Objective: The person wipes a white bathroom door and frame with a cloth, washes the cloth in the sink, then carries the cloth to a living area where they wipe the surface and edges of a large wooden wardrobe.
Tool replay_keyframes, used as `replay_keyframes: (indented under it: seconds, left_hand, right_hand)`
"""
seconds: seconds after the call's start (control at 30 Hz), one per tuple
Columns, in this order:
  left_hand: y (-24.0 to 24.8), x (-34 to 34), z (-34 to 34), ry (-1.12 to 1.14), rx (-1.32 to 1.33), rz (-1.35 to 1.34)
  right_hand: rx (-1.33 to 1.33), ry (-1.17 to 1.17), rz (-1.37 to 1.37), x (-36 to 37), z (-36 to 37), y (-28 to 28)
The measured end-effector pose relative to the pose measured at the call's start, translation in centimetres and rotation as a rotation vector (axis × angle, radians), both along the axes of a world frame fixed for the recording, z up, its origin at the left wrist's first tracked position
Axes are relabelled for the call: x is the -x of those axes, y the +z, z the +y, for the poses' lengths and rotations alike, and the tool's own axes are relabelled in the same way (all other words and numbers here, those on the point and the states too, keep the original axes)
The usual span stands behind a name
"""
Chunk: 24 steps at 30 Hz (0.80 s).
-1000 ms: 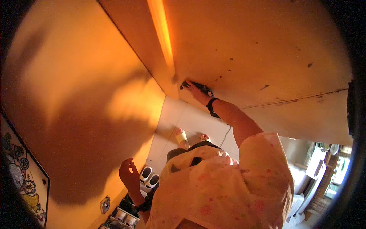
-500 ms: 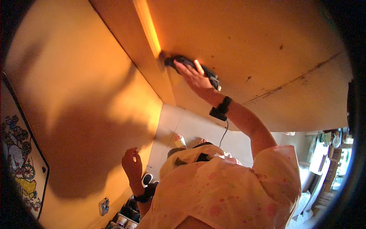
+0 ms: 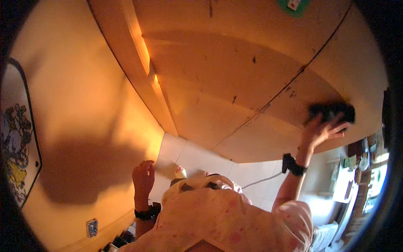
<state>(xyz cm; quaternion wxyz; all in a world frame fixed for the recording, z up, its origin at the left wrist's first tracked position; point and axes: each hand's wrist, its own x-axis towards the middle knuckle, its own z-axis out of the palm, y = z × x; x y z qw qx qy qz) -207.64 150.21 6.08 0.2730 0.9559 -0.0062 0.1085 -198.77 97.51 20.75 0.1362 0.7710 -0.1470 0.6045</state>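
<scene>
My right hand (image 3: 322,129) reaches up to the orange-lit ceiling (image 3: 235,63) and presses a dark pad (image 3: 331,112) flat against it, fingers spread over the pad. The pad sits just right of a dark seam (image 3: 277,97) that runs across the ceiling panels. A black band (image 3: 293,165) circles that wrist. My left hand (image 3: 143,174) is raised beside the wall, fingers loosely bent, holding nothing and touching nothing I can see. It too wears a black wristband (image 3: 147,213). My pink patterned shirt (image 3: 226,222) fills the lower middle.
A wooden beam (image 3: 142,75) runs along the ceiling on the left. A framed picture (image 3: 17,138) hangs on the left wall, with a wall socket (image 3: 91,227) lower down. White tiles (image 3: 201,155) cover the far wall. Cluttered shelves (image 3: 357,185) stand at the right.
My right hand has slid the dark pad across the ceiling, from next to the beam far over to the right. My left hand has stayed raised near the wall.
</scene>
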Motion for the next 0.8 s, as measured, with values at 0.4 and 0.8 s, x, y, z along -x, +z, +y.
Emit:
replay_keyframes:
  seconds: [0.4,0.8]
  left_hand:
    - [-4.2,1.8,3.7,0.104,-0.039,-0.034]
    - [-5.4,0.8,12.5,0.192,0.055,-0.058]
  right_hand:
    - [0.125,0.076,-0.205,-6.0,8.5,3.7]
    - [0.290,0.341,0.276,-16.2,32.8,3.0]
